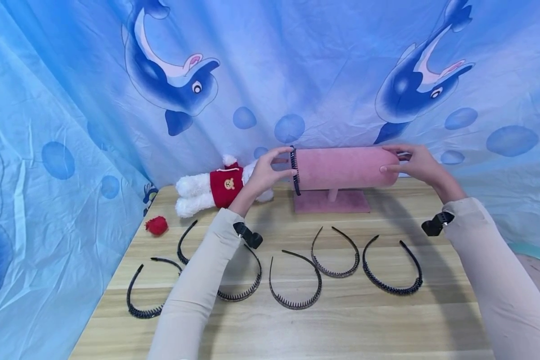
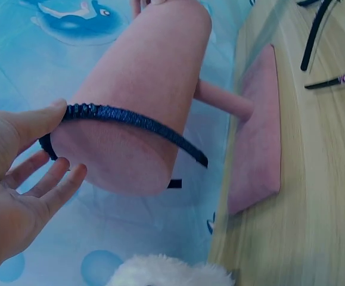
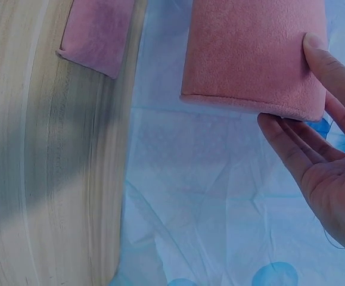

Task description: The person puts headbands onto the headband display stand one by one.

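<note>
A dark blue sparkly headband (image 1: 295,170) sits around the left end of a pink padded roll (image 1: 342,167), its two tips hanging free past the roll in the left wrist view. My left hand (image 1: 266,172) pinches this headband at its curve, thumb on one side and fingers on the other. At the opposite end, my right hand (image 1: 420,162) holds the roll, with the thumb on its side and fingertips against the end face. A short post joins the roll to a flat pink base (image 1: 351,201) on the table.
Several dark toothed headbands lie across the wooden table, among them one at the right (image 1: 393,290) and one near the middle (image 1: 295,305). A white plush toy (image 1: 195,190) in red clothing and a red pompom (image 1: 156,225) lie at left. A blue dolphin curtain (image 1: 270,75) hangs behind.
</note>
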Tool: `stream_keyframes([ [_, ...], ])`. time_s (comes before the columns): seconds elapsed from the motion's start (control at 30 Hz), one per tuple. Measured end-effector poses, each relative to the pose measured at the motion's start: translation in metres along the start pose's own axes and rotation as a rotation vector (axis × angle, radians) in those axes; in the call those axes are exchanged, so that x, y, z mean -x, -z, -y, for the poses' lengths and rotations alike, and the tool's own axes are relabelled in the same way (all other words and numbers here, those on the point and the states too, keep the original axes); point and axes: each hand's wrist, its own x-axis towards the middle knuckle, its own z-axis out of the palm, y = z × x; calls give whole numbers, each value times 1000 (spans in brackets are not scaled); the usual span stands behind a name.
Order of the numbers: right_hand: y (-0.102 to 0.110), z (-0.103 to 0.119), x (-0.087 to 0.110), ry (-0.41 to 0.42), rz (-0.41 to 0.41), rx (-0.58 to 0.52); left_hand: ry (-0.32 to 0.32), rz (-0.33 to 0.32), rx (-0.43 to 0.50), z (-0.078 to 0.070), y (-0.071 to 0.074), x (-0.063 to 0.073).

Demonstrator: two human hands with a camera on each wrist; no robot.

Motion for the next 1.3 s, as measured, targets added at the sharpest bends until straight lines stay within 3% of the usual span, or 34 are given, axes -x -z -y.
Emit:
stream_keyframes([
  [0.17,-1,2,0,2,5,-3,-41,45,-84,0,2,0],
  [0.4,-1,3,1,-4,4,-2,-112,89,-303,-3,1,-5],
  [0.53,-1,4,1,4,-3,-8,-130,107,-375,-7,1,-7],
  [1.0,2,3,1,3,-8,6,-132,110,-477,-13,-7,-17],
  [1.3,0,-3,-2,-6,9,5,-187,104,-614,-15,-22,-24],
])
